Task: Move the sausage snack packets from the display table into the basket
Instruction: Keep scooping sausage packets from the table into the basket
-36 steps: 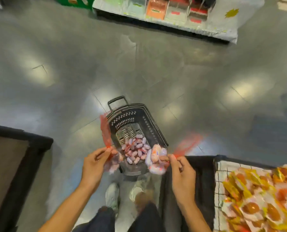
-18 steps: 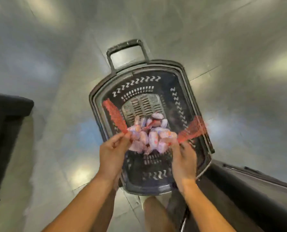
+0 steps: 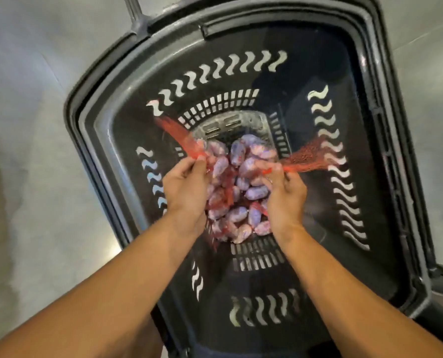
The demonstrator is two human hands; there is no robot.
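While both arms reached down into the basket [image 3: 91, 117], the left hand [image 3: 182, 188] pinched the red net tail [image 3: 175, 135] of one sausage snack packet between thumb and fingertips, that tail streaming up and away to the left. Between the hands lay the pile of sausage snack packets [image 3: 238, 187], low in the basket's well on its slotted floor, its long axis running away from the person. The right hand [image 3: 286, 193] gripped the other net tail [image 3: 309, 157], which flared out to the right. Both hands sat touching the pile's flanks, about equally near it. Whether the held packets already rested on the heap or hung just above it was hard to tell through the blur. Judged from this, letting go would call only for opening the fingers, the packets lying directly below and between the hands.
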